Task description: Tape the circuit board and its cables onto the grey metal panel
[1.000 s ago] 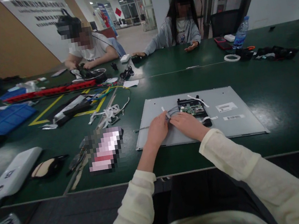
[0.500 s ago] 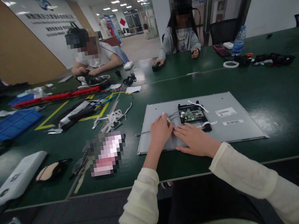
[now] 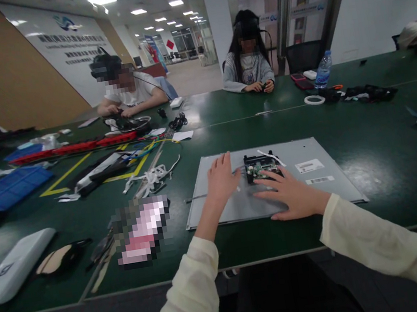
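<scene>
A flat, grey, rectangular metal panel (image 3: 246, 205) lies near the close edge of the long dark-green table (image 3: 395, 163), its longer sides running roughly along that edge. On it sits a green circuit board in a black frame (image 3: 260, 169), whose lower part is hidden by the right hand (image 3: 292, 193); a narrow white strip (image 3: 270, 157) crosses its upper right corner.

The right hand is spread wide and holds nothing visible, its fingertips over the board's lower border; whether they touch cannot be told. The left hand (image 3: 221, 180) is over the panel's left half, left of the board, fingers close together. Its palm is hidden, so I cannot tell whether it grips anything.

A thin grey strip (image 3: 196, 198) pokes past the panel's left edge, the rest vanishing behind the left wrist. Further left along the close edge lie a pixelated pink-screened phone (image 3: 144, 229) and a white oblong casing (image 3: 16, 265), cut off by the view.
</scene>
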The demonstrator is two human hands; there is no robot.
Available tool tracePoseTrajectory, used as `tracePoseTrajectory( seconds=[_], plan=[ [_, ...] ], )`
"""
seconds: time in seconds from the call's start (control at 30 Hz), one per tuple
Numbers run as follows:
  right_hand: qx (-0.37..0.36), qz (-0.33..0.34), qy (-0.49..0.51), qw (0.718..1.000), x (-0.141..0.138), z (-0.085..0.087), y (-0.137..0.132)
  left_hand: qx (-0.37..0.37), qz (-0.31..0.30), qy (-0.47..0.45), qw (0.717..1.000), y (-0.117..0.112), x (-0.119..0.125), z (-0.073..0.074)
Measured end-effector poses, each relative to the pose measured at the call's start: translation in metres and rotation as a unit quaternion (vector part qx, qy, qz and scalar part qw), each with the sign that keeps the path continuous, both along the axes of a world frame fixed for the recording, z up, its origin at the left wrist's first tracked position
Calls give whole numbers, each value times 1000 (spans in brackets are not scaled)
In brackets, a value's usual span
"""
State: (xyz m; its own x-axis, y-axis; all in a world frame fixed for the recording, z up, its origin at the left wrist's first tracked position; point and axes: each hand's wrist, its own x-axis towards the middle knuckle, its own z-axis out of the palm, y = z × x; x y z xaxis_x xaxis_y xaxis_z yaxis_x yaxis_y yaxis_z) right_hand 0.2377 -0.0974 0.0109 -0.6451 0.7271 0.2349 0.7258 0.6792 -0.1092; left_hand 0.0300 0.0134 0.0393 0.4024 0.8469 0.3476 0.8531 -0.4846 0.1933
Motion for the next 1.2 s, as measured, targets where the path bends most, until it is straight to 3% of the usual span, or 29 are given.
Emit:
tracePoseTrajectory(
  seconds=[0.1,0.23,0.37,0.6,0.87,1.2],
  plan=[
    [-16,-40,13,999,3,-9,4,27,-13,-42,999,15,21,14],
    [-34,-97,25,994,2,-16,8,73,-1,-79,994,21,39,8],
    [-46,-127,31,990,7,-17,17,84,-9,-67,994,18,35,-5],
    [-61,-229,46,970,36,-25,50,67,-15,-93,993,25,21,-9],
    [-36,-404,58,912,82,-43,77,49,-29,-92,994,20,22,-13],
    [-21,-559,82,825,142,-59,80,27,-27,-94,995,23,20,-19]
  ],
)
